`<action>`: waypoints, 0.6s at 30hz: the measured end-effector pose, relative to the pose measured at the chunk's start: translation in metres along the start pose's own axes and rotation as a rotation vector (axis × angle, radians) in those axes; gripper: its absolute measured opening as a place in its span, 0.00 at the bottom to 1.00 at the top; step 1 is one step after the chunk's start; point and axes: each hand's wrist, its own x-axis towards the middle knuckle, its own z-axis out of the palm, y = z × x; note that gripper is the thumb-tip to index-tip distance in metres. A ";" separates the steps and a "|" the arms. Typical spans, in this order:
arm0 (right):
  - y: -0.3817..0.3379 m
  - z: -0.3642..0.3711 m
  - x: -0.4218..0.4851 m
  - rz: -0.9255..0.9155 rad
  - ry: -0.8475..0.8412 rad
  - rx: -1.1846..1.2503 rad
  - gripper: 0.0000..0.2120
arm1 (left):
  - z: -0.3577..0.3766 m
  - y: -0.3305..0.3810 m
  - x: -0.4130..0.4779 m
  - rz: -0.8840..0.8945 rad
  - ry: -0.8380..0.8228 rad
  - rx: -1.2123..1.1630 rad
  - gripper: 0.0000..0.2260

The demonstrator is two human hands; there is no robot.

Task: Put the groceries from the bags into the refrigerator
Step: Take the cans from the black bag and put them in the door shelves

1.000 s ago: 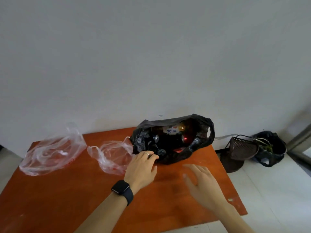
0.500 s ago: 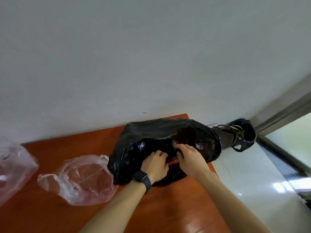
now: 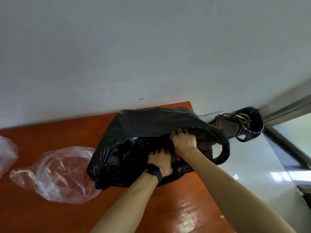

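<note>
A black plastic bag [image 3: 151,125] lies on the right end of the orange-brown table [image 3: 50,132], its mouth facing me. Both my hands are inside that mouth. My left hand [image 3: 159,161], with a black watch on the wrist, curls its fingers over the bag's lower edge. My right hand [image 3: 184,140] reaches deeper, its fingers curled round a dark object that looks like a bottle top [image 3: 171,137]. The rest of the bag's contents is hidden by plastic and hands.
A crumpled clear plastic bag [image 3: 55,174] lies left of the black one, and another clear bag [image 3: 6,152] is at the frame's left edge. On the white floor to the right stand a brown dustpan [image 3: 227,126] and a black bag with greens [image 3: 250,121]. The wall is close behind.
I have leaned in over the table. Both hands went from the tabletop into the black bag's mouth, and the right hand has pushed further inside since half a second ago.
</note>
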 end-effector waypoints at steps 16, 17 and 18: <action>0.002 0.024 -0.033 0.009 0.236 -0.020 0.26 | -0.025 -0.021 -0.039 -0.083 0.214 0.021 0.34; 0.004 0.020 -0.040 -0.003 0.261 0.013 0.27 | -0.030 -0.022 -0.044 -0.079 0.239 0.009 0.34; 0.008 0.018 -0.045 -0.020 0.273 0.043 0.28 | -0.035 -0.023 -0.050 -0.068 0.263 -0.001 0.33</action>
